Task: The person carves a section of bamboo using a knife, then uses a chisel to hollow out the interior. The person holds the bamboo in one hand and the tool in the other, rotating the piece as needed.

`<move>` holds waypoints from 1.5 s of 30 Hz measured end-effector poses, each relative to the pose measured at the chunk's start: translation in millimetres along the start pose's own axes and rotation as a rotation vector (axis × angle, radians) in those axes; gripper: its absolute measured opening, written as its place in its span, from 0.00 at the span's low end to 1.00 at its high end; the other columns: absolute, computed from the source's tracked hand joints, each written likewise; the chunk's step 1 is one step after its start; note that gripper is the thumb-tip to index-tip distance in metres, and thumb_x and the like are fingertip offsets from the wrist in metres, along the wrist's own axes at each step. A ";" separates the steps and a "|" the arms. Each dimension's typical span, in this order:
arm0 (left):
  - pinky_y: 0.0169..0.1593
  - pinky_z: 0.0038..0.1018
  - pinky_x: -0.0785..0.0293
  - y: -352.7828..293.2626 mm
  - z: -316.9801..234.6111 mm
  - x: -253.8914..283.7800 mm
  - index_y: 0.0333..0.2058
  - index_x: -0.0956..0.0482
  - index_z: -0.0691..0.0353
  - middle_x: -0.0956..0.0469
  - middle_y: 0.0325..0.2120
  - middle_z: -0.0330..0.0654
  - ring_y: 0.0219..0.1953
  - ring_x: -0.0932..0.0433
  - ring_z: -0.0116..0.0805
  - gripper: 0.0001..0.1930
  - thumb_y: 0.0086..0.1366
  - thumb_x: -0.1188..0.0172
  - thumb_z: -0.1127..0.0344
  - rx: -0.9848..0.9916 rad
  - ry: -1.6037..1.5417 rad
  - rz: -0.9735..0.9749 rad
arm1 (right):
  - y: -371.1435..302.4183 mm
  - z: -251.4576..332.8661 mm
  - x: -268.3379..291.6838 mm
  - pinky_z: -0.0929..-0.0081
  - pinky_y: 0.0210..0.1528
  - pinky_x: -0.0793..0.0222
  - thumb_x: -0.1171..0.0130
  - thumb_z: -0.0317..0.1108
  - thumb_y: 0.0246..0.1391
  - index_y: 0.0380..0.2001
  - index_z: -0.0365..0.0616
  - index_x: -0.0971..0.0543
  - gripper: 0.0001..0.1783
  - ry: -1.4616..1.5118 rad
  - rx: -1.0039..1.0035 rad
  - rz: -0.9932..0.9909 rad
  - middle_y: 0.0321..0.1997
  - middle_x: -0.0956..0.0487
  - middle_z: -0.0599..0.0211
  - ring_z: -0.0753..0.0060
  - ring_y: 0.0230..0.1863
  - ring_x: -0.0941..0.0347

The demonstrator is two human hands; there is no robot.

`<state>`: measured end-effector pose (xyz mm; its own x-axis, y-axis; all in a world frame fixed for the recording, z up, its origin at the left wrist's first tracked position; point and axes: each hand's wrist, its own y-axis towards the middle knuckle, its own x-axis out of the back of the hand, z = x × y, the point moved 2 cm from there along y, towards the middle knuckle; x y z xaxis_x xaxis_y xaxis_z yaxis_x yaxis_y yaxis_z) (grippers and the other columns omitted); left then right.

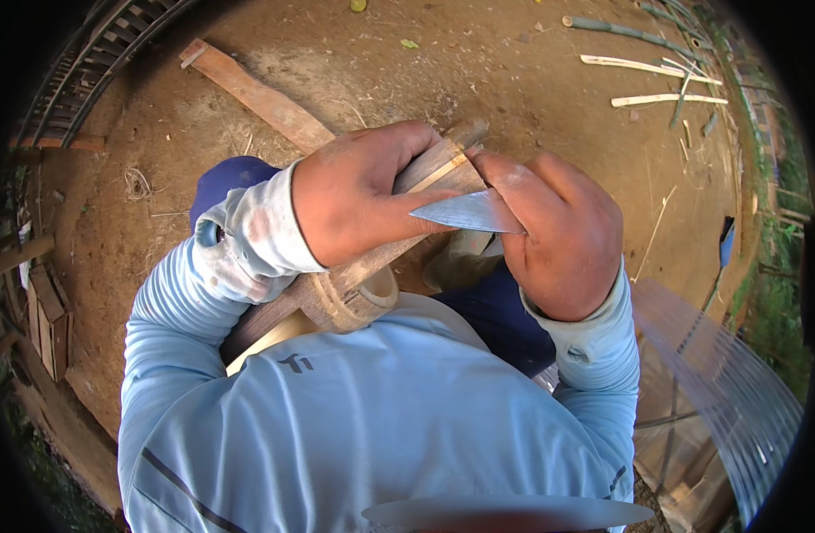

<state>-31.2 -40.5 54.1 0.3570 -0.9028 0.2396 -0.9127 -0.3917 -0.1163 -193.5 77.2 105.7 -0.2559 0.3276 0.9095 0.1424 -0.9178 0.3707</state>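
Observation:
My left hand (359, 200) is closed around a long brown piece of wood or bamboo (359, 271), which slants from my lap up to the right. Its thumb reaches across toward a pointed metal knife blade (470, 213). The knife is gripped in my right hand (563, 235), its handle hidden by the fingers and its tip pointing left by my left thumb. The fingers of the right hand also curl at the wood's far end. Below my left wrist, a pale ring-shaped bamboo piece (365, 306) sits against the long piece, close to my shirt.
A reddish plank (257, 93) lies on the dirt ground ahead. Split bamboo strips (652, 71) and a green bamboo pole (616, 31) are at far right. Clear corrugated sheeting (736, 382) stands at right. A slatted rack (88, 67) is at far left, with wood blocks (48, 311) nearer.

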 end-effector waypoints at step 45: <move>0.23 0.26 0.30 40.7 13.6 10.4 0.35 0.32 0.62 0.27 0.22 0.46 0.17 0.29 0.33 0.25 0.69 0.54 0.40 0.078 -0.481 0.261 | -49.2 -77.9 -8.4 0.65 0.36 0.26 0.38 0.40 0.57 0.45 0.44 0.18 0.15 0.492 -0.405 0.021 0.34 0.17 0.55 0.56 0.34 0.19</move>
<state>-61.9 -68.3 38.8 0.1878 -0.9437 -0.2723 -0.9722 -0.1392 -0.1882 -272.8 102.1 65.2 -0.6801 0.2555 0.6872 -0.1962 -0.9665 0.1653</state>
